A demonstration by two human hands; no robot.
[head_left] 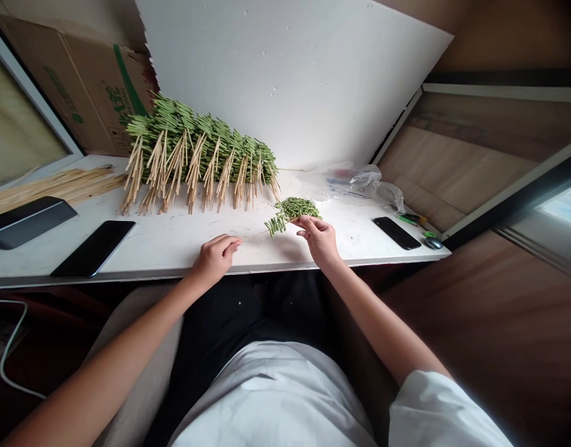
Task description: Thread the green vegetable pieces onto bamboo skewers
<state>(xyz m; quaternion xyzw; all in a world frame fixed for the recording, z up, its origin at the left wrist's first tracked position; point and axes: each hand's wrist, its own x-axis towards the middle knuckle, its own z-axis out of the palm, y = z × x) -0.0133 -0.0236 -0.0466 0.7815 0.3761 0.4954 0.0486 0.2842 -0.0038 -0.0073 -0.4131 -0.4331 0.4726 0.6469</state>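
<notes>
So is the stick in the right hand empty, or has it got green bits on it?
Not empty: green pieces sit in a row along the stick, sticking out past the right hand's fingers.

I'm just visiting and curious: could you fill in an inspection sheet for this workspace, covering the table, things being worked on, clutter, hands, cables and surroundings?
Surface: white tabletop, lightly marked.
Things in work: stacked vegetable skewers, sticks pointing frontward; loose green pieces; bare sticks at left.
Clutter: left phone, dark device, right phone, clear plastic bag.
Hands: right hand pinches a part-loaded skewer; left hand is curled near the front edge, contents unclear.
Cables: white cable, lower left, below tabletop level.
Surroundings: cardboard box behind left; white panel behind.
</notes>
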